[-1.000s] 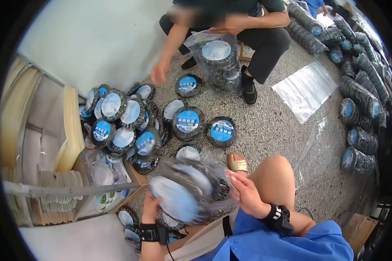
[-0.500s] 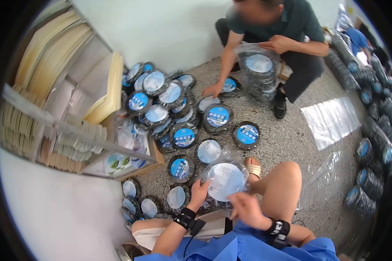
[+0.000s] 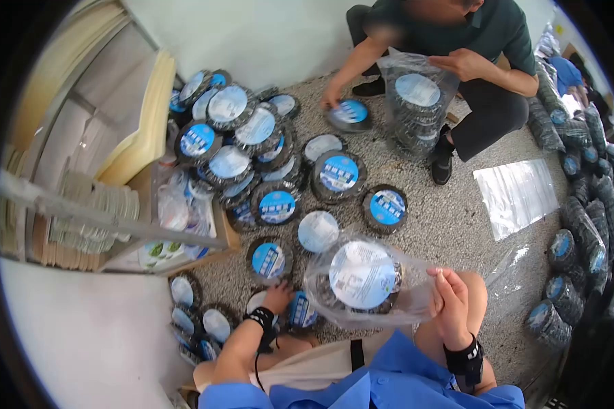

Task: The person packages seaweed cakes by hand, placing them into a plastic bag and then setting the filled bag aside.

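My right hand (image 3: 450, 298) pinches the edge of a clear plastic bag (image 3: 416, 279), stretched out over my knee. Inside the bag are round black packs, the top one with a white-blue round label (image 3: 361, 275). Low on the left, my left hand (image 3: 278, 298) reaches down with fingers apart at a pale-labelled round pack (image 3: 255, 302), partly covered by the hand; its fingertips are partly hidden. Right beside that hand stands a tilted blue-labelled pack (image 3: 303, 310). Just beyond it lies another blue-labelled pack (image 3: 269, 260).
Many similar packs are heaped (image 3: 228, 163) by a shelf (image 3: 116, 235). Opposite me a crouching person holds a bagged stack (image 3: 416, 109) and touches a round pack (image 3: 349, 114). Flat clear bags (image 3: 517, 196) lie on the floor; filled bags (image 3: 587, 211) line the right side.
My left hand has left the bag and moved down-left to the packs. My right hand has moved right, drawing out the bag's edge. The other person's pack has lifted or tilted under their hand.
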`<action>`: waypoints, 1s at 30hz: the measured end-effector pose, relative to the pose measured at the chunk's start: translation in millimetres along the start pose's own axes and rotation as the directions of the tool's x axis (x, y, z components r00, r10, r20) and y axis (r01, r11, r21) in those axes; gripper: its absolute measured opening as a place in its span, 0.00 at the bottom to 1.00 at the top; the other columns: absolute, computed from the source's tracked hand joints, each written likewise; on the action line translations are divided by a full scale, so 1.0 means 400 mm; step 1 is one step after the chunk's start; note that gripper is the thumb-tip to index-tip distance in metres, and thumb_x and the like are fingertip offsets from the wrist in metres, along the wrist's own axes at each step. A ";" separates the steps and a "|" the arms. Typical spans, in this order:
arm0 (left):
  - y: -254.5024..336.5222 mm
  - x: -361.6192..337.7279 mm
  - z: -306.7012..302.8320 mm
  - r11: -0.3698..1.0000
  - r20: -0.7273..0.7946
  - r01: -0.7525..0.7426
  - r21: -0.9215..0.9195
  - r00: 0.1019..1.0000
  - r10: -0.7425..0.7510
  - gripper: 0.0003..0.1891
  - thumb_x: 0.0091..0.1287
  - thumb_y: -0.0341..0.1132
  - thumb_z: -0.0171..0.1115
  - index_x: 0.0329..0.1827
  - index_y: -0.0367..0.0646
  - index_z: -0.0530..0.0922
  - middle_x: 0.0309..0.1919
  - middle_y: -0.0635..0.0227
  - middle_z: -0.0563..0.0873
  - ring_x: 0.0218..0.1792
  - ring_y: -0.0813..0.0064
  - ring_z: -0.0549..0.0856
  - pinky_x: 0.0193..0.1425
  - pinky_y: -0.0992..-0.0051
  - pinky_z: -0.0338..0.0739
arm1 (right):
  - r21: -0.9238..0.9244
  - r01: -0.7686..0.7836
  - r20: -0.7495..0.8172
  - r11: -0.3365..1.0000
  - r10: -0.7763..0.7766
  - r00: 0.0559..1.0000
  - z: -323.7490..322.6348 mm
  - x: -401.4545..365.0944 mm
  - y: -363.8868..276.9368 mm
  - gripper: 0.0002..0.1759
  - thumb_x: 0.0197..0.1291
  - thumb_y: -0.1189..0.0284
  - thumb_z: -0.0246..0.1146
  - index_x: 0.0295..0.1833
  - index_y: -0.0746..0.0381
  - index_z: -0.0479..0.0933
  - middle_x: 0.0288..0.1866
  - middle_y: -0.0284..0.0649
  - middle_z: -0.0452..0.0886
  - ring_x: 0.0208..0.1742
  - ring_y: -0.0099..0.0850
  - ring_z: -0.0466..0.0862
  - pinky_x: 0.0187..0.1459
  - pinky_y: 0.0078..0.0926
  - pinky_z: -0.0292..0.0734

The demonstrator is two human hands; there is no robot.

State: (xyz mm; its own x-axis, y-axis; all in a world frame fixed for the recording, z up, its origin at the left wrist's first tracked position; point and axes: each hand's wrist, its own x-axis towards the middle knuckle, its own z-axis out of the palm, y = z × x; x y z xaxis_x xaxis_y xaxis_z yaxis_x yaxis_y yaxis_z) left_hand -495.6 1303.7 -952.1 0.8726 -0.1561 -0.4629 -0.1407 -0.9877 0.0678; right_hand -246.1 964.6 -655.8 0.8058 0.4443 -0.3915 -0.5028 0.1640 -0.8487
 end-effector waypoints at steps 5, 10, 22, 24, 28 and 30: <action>-0.044 0.090 -0.037 0.976 0.594 -0.173 0.136 0.802 0.059 0.14 0.59 0.43 0.64 0.42 0.46 0.85 0.42 0.65 0.84 0.54 0.64 0.77 0.59 0.59 0.68 | 0.026 -0.088 -0.055 0.996 0.089 0.995 0.007 0.025 -0.012 0.12 0.71 0.71 0.49 0.45 0.67 0.75 0.13 0.26 0.63 0.11 0.14 0.60 0.15 0.13 0.57; -0.297 0.186 -0.176 0.722 0.057 0.092 -0.686 0.996 -0.073 0.24 0.44 0.52 0.74 0.31 0.38 0.83 0.36 0.59 0.84 0.39 0.58 0.80 0.42 0.63 0.73 | 0.087 -0.091 -0.074 0.992 0.097 0.993 0.009 0.041 -0.016 0.12 0.70 0.72 0.50 0.45 0.68 0.76 0.12 0.28 0.63 0.10 0.17 0.60 0.14 0.14 0.55; -0.316 0.463 -0.108 -0.176 0.393 0.357 -0.918 0.748 -0.534 0.47 0.51 0.53 0.72 0.68 0.31 0.62 0.67 0.49 0.65 0.67 0.57 0.66 0.66 0.64 0.65 | 0.095 -0.135 -0.040 0.986 0.139 0.989 -0.001 0.030 -0.024 0.11 0.69 0.73 0.51 0.47 0.67 0.76 0.13 0.29 0.62 0.11 0.18 0.60 0.14 0.15 0.57; -0.302 0.454 -0.141 -0.090 0.393 0.411 -0.907 0.752 -0.529 0.48 0.49 0.55 0.72 0.67 0.32 0.64 0.68 0.50 0.65 0.67 0.57 0.67 0.65 0.63 0.66 | 0.119 -0.172 -0.006 0.978 0.174 0.985 -0.003 0.029 -0.023 0.11 0.69 0.74 0.50 0.48 0.68 0.76 0.13 0.29 0.63 0.12 0.18 0.62 0.16 0.15 0.59; -0.252 0.433 -0.169 0.067 0.353 0.451 -0.890 0.775 -0.524 0.46 0.49 0.56 0.72 0.64 0.32 0.67 0.66 0.51 0.67 0.65 0.57 0.69 0.64 0.64 0.67 | 0.110 -0.186 0.036 0.976 0.183 0.983 0.000 0.016 -0.016 0.12 0.70 0.71 0.51 0.50 0.65 0.77 0.15 0.27 0.65 0.15 0.15 0.64 0.19 0.13 0.61; -0.239 0.456 -0.150 0.228 0.213 0.393 -0.891 0.804 -0.555 0.42 0.50 0.55 0.72 0.61 0.32 0.71 0.62 0.50 0.70 0.61 0.58 0.73 0.62 0.64 0.69 | 0.094 -0.200 0.048 0.975 0.196 0.979 -0.001 0.006 -0.014 0.12 0.69 0.72 0.52 0.50 0.68 0.76 0.14 0.28 0.64 0.13 0.17 0.63 0.17 0.14 0.60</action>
State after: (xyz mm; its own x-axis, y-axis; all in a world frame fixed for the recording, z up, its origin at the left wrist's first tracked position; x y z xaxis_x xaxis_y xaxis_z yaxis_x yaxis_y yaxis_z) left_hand -294.8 1369.3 -989.9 0.6800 0.4235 -0.5985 0.7279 -0.2919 0.6205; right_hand -241.2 964.4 -652.0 0.6752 0.5099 -0.5330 -0.6811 0.1536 -0.7159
